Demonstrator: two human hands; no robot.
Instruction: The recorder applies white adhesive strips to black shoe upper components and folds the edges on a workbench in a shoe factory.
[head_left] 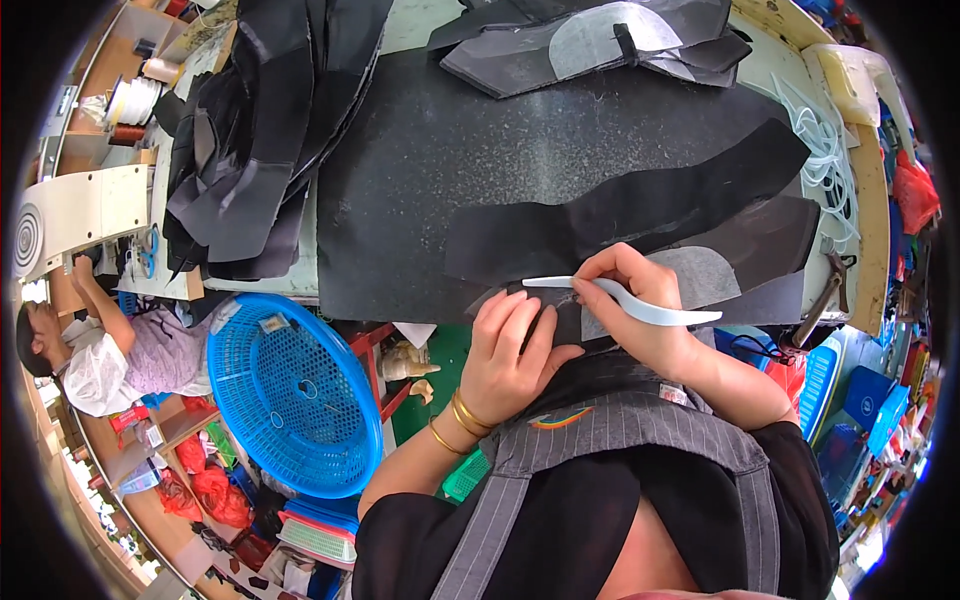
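My right hand (640, 336) grips a pale, curved plastic tool (660, 314) with a narrow tapered tip, which points left just above my left fingertips. My left hand (508, 358) is bent over the table's near edge, its fingertips pressing on a black fabric piece (567, 312) and its thumb set apart to the right. Part of that piece is hidden under my hands. Beyond it lies a long wavy-edged black strip (640, 205). A dark piece with a grey rounded patch (708, 274) rests to the right of my right hand.
A black mat (420, 150) covers the worktable. Dark cut pieces (275, 110) are heaped at left, more pieces (510, 62) at the back. At right are pale tubing (822, 140) and a hammer (826, 300). A blue basket (300, 400) stands left; beyond it is another person (130, 350).
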